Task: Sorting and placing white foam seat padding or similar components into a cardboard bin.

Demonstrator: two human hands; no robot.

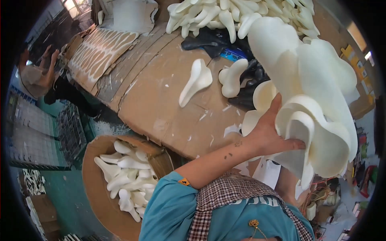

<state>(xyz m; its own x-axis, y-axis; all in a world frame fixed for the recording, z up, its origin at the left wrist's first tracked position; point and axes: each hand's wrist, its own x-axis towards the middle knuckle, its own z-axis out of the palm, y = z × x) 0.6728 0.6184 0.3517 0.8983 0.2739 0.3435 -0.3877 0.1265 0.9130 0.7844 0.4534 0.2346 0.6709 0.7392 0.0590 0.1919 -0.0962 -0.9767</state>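
Note:
My left hand [272, 130] is closed around the edge of a bundle of large cream-white, saddle-shaped foam pads [321, 76]. Its thumb presses on a curled pad at the near end. The pads nest against each other and rise above the right side of the table. Part of my right forearm [288, 184] shows below them, but the right hand is hidden behind the pads. Left of the bundle, one loose foam pad [197, 82] lies on the cardboard. Another pad [233, 78] rests beside black gloves [211, 40].
Cardboard with white scraps covers the table [161, 104]. A heap of foam pads [225, 14] lies at the far edge. Below left stands a cardboard box [92, 176] holding several pads. A person [38, 76] stands at the far left near wire racks [32, 136].

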